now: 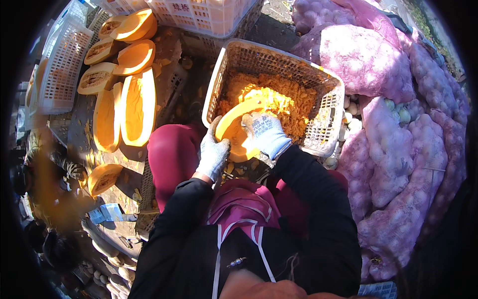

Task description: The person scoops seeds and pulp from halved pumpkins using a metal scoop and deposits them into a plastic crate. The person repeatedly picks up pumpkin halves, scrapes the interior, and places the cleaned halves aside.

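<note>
A hollow orange pumpkin half (236, 129) is tilted over the near edge of a plastic crate (214, 88). My left hand (214, 153), in a pale knit glove with a dark palm, grips its left rim, thumb toward the near side. My right hand (263, 132), in a matching glove bearing writing, is curled inside the pumpkin's hollow. Whether it holds a tool is hidden by the glove and the pumpkin. Stringy orange pumpkin pulp (276, 95) covers the crate's floor, piled brightest just beyond the pumpkin half.
On a board (80, 123) to the left lie several cut pumpkin pieces (138, 106), one apart nearer me (104, 178). White crates (198, 15) are stacked beyond. Pink mesh sacks (388, 149) of pale bulbs crowd the right side. Another person's sleeve (67, 160) shows far left.
</note>
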The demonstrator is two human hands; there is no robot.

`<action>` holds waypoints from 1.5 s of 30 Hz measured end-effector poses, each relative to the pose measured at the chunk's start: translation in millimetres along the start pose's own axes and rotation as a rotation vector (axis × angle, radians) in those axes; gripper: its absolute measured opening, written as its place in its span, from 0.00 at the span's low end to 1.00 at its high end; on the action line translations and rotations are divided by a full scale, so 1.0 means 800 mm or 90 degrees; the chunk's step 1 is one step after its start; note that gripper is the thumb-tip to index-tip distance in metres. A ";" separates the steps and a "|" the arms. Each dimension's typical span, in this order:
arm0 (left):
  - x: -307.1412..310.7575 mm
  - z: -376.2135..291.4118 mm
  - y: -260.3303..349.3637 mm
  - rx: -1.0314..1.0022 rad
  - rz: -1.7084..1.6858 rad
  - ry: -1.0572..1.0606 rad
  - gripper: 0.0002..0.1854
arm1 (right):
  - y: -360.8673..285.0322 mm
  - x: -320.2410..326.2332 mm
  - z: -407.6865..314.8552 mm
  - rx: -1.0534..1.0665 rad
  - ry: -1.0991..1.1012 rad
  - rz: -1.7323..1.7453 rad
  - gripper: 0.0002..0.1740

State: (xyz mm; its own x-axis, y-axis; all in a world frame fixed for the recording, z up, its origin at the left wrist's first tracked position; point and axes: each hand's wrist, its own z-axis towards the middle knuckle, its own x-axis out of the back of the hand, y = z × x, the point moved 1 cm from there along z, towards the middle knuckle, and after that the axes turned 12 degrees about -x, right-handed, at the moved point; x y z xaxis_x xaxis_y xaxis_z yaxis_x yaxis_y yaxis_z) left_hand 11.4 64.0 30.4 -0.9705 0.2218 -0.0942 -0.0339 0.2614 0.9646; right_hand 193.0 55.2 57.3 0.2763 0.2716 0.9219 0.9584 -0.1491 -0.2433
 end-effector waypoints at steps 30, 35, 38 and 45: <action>0.074 0.129 0.047 0.128 0.380 -0.148 0.31 | 0.128 -0.064 0.071 -0.345 0.111 0.258 0.18; 0.055 0.134 0.074 0.203 0.373 -0.165 0.30 | 0.055 0.000 0.067 -0.137 0.085 0.361 0.20; 0.060 0.134 0.069 0.202 0.329 -0.166 0.33 | -0.001 -0.040 0.083 0.033 0.055 0.252 0.17; 0.071 0.136 0.069 0.175 0.407 -0.176 0.31 | 0.123 -0.030 0.061 -0.317 0.149 0.306 0.16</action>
State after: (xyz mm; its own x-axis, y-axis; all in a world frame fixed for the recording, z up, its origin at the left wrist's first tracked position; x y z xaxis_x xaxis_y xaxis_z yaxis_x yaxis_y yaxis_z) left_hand -19.3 192.9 51.4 -0.6850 0.6271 0.3708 0.6123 0.2198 0.7595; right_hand 284.2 80.4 -3.1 0.5824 -0.1351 0.8016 0.5732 -0.6309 -0.5228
